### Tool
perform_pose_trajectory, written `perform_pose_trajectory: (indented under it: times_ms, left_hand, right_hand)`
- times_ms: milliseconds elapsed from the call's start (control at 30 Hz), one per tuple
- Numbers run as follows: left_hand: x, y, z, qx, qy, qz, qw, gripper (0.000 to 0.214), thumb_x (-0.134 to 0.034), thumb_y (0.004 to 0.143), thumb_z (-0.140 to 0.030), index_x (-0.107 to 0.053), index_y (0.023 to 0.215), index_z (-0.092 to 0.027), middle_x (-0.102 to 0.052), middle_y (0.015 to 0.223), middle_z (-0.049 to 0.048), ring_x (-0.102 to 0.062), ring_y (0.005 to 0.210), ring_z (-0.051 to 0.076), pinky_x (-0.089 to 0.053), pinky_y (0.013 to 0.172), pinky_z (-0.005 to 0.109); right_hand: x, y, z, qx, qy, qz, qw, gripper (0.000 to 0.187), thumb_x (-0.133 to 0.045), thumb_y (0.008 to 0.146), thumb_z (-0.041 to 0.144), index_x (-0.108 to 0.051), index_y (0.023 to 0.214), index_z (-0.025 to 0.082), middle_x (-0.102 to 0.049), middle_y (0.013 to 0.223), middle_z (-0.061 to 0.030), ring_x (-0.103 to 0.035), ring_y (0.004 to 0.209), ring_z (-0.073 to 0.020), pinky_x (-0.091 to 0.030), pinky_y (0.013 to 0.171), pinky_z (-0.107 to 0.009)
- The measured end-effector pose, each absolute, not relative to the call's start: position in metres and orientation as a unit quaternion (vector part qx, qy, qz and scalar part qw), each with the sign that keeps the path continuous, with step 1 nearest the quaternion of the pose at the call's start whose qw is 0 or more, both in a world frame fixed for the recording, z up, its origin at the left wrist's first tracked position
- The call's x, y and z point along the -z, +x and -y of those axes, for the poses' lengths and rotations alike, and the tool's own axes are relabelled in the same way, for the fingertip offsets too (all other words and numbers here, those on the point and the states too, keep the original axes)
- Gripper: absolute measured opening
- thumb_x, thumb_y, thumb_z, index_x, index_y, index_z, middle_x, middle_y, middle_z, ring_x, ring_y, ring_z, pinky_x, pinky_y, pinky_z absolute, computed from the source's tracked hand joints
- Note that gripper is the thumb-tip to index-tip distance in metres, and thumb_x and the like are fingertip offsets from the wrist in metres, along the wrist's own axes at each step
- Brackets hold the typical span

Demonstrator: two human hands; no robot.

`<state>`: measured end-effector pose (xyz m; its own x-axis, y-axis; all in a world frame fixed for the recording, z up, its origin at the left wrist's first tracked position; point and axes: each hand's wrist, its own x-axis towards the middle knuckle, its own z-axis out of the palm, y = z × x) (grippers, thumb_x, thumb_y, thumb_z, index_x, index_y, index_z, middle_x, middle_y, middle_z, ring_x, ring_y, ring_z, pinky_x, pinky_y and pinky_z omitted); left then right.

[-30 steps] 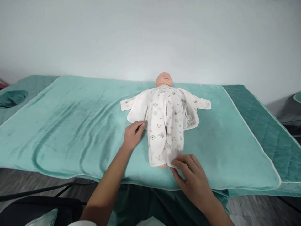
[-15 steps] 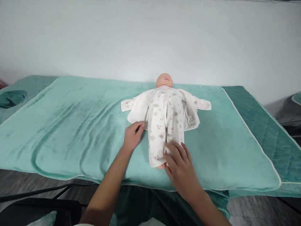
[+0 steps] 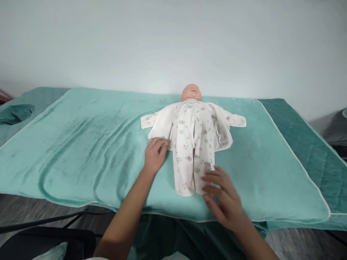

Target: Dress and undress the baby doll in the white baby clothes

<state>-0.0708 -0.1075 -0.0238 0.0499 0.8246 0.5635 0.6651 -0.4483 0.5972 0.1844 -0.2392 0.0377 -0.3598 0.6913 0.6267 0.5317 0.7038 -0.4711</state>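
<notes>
A baby doll [image 3: 191, 92] lies on its back with its head at the far side. It wears white printed trousers [image 3: 184, 155] with the legs pointing toward me. Its white jacket [image 3: 162, 124] is spread open, both sleeves stretched sideways. My left hand [image 3: 155, 153] rests at the jacket's lower left edge, fingers loosely bent and lying on the cloth. Beside the trouser leg on the right hovers my right hand [image 3: 225, 198], its fingers spread and slightly blurred, with nothing seen in them. The doll's feet are hidden by the trouser hems.
A light green velvet blanket [image 3: 271, 173], wrinkled on the left, covers the table. Under it shows a darker quilted cover [image 3: 303, 133]. A pale wall [image 3: 173, 43] rises behind. A black chair-like object [image 3: 48, 242] stands at the lower left.
My right hand has drawn back to the right, off the trouser legs. The doll's toes, seen before below one hem, are now covered. My left hand stays near the jacket's edge.
</notes>
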Motion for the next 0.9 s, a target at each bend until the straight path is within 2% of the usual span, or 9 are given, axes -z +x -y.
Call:
perform_pose_trajectory:
  times_ms: [100,167,267,400,533,600,700,767,900]
  left_hand:
    - [0.029,-0.078,0.096,-0.468,0.673,-0.571,0.054,0.016,-0.053,0.095,-0.026,-0.068,0.093,-0.021,-0.069,0.098,0.0079,-0.060,0.094,0.023,-0.048,0.091,0.041]
    - [0.034,-0.085,0.084,-0.459,0.636,-0.619,0.040,0.015,-0.055,0.092,-0.026,-0.068,0.098,-0.020,-0.067,0.105,0.0109,-0.059,0.102,0.027,-0.046,0.096,0.044]
    - [0.040,-0.095,0.064,-0.424,0.590,-0.686,0.040,0.020,-0.058,0.088,-0.030,-0.065,0.103,-0.019,-0.064,0.111,0.0150,-0.055,0.112,0.033,-0.042,0.101,0.050]
    - [0.043,-0.104,0.045,-0.396,0.559,-0.727,0.048,0.025,-0.062,0.085,-0.040,-0.063,0.097,-0.018,-0.062,0.113,0.0180,-0.053,0.116,0.037,-0.041,0.100,0.055]
    - [0.042,-0.109,0.038,-0.400,0.555,-0.726,0.070,0.016,-0.063,0.082,-0.036,-0.060,0.080,-0.020,-0.065,0.102,0.0141,-0.057,0.109,0.033,-0.043,0.101,0.052]
    - [0.038,-0.108,0.039,-0.427,0.540,-0.714,0.127,0.015,-0.062,0.083,-0.036,-0.059,0.080,-0.021,-0.066,0.096,0.0106,-0.061,0.100,0.028,-0.046,0.097,0.048]
    - [0.023,-0.098,0.047,-0.515,0.508,-0.648,0.238,0.017,-0.057,0.089,-0.039,-0.055,0.089,-0.022,-0.070,0.100,0.0082,-0.066,0.094,0.022,-0.052,0.088,0.041]
    - [0.003,-0.081,0.056,-0.572,0.523,-0.570,0.272,0.015,-0.051,0.095,-0.038,-0.049,0.092,-0.023,-0.071,0.115,0.0093,-0.067,0.107,0.021,-0.053,0.091,0.039]
    - [-0.045,-0.032,0.082,-0.567,0.597,-0.495,0.277,0.013,-0.038,0.105,-0.036,-0.042,0.098,-0.025,-0.067,0.133,0.0120,-0.064,0.125,0.024,-0.053,0.098,0.046]
  right_hand:
    - [-0.031,0.209,0.205,-0.095,-0.468,0.722,0.500,0.019,-0.055,0.094,0.014,-0.062,0.109,0.024,-0.068,0.114,-0.0108,-0.064,0.109,-0.0257,-0.053,0.094,-0.050]
    - [-0.020,0.231,0.169,-0.068,-0.537,0.667,0.512,0.013,-0.056,0.095,0.024,-0.063,0.106,0.023,-0.068,0.111,-0.0106,-0.063,0.108,-0.0253,-0.052,0.094,-0.048]
    - [-0.001,0.267,0.110,-0.047,-0.644,0.597,0.476,0.029,-0.058,0.091,0.039,-0.065,0.111,0.019,-0.067,0.113,-0.0133,-0.061,0.109,-0.0271,-0.051,0.093,-0.046]
    - [0.012,0.295,0.054,-0.075,-0.752,0.528,0.388,0.033,-0.056,0.087,0.041,-0.071,0.100,0.015,-0.072,0.099,-0.0151,-0.064,0.090,-0.0261,-0.050,0.083,-0.041]
    - [0.008,0.291,0.037,-0.092,-0.766,0.557,0.309,0.036,-0.057,0.086,0.048,-0.074,0.099,0.019,-0.075,0.100,-0.0124,-0.064,0.089,-0.0266,-0.045,0.077,-0.037]
    - [0.006,0.287,0.037,-0.120,-0.756,0.572,0.295,0.034,-0.058,0.085,0.049,-0.074,0.094,0.020,-0.074,0.095,-0.0099,-0.063,0.085,-0.0252,-0.042,0.072,-0.035]
    - [0.004,0.288,0.040,-0.189,-0.720,0.573,0.343,0.029,-0.062,0.081,0.049,-0.067,0.079,0.020,-0.066,0.076,-0.0028,-0.056,0.074,-0.0193,-0.039,0.066,-0.031]
    - [0.003,0.291,0.041,-0.256,-0.682,0.542,0.419,0.030,-0.068,0.078,0.050,-0.060,0.075,0.021,-0.059,0.069,0.0019,-0.051,0.067,-0.0154,-0.038,0.063,-0.029]
    - [-0.001,0.294,0.042,-0.405,-0.577,0.432,0.562,0.033,-0.075,0.070,0.047,-0.054,0.081,0.023,-0.059,0.075,0.0032,-0.054,0.068,-0.0152,-0.044,0.064,-0.029]
